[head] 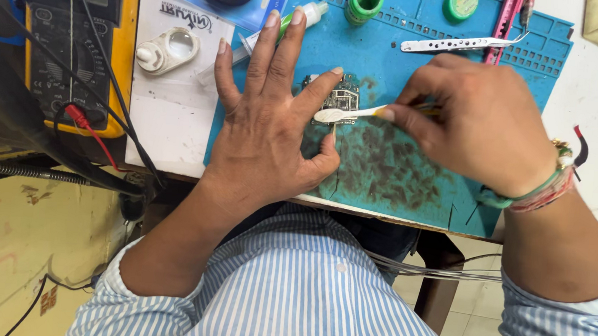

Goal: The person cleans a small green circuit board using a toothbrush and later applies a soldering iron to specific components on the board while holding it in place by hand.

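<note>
Left hand [270, 134] spread flat, fingertip pinning a small circuit board [341, 98] on the stained blue mat [412, 177]; right hand [476, 125] pinching a toothbrush [349, 113] (bristles on the board), tweezers [458, 42] lying nearby.

A single head-worn camera looks steeply down from above the person's chest, close to the work; the near edge of the white worktop [173, 137] crosses mid-frame; the stained blue rubber mat [399, 162] fills the upper centre; the striped shirt fills the bottom.
</note>
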